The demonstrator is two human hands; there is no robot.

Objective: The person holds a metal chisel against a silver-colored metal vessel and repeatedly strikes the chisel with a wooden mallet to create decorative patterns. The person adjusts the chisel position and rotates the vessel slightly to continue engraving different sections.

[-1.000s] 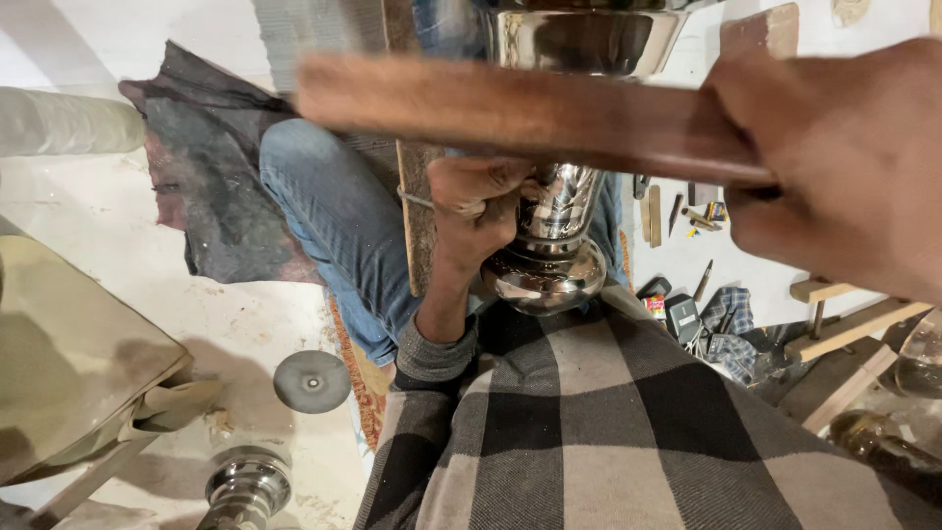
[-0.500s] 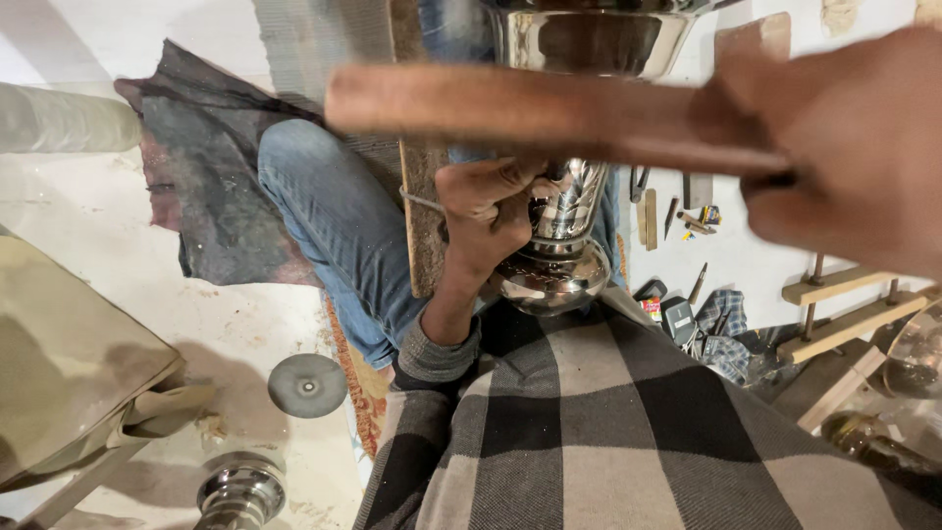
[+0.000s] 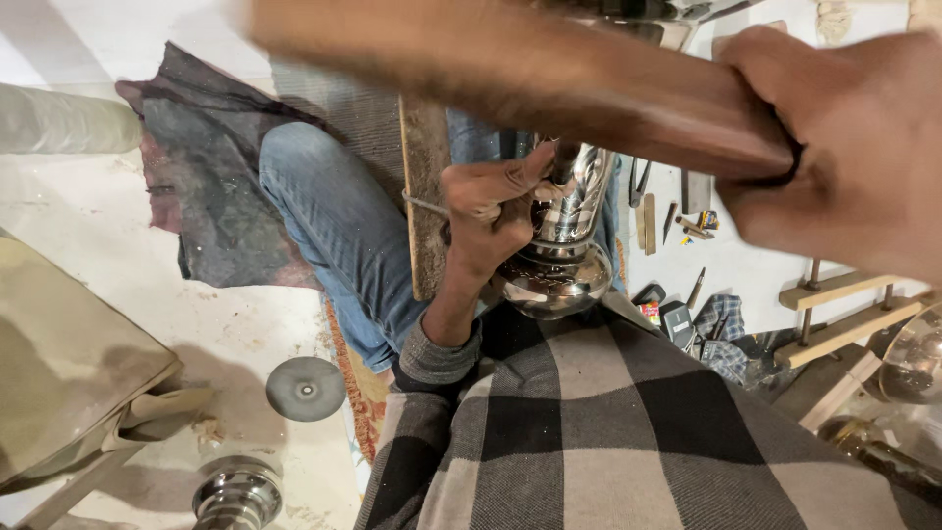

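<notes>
Left hand (image 3: 491, 211), grip clenched around the engraved metal vessel (image 3: 559, 245) held over the lap, beside the wooden plank (image 3: 425, 196). Right hand (image 3: 844, 147), grip grasping a blurred wooden mallet handle (image 3: 549, 88) above.

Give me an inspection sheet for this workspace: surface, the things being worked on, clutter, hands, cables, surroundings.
Surface: pale, dusty floor, with a wooden plank beside the knee.
Job's things: shiny engraved metal vessel, held against the lap; brown wooden stick, blurred, above it.
Clutter: small hand tools on the floor; grey round disc; a second metal piece at the lower edge; dark cloth.
Hands: left hand has its grip around the vessel's stem; right hand is closed on the stick's end.
Cables: nothing seen.
Surroundings: wooden frame pieces at right; beige sack-like bundle at left.
</notes>
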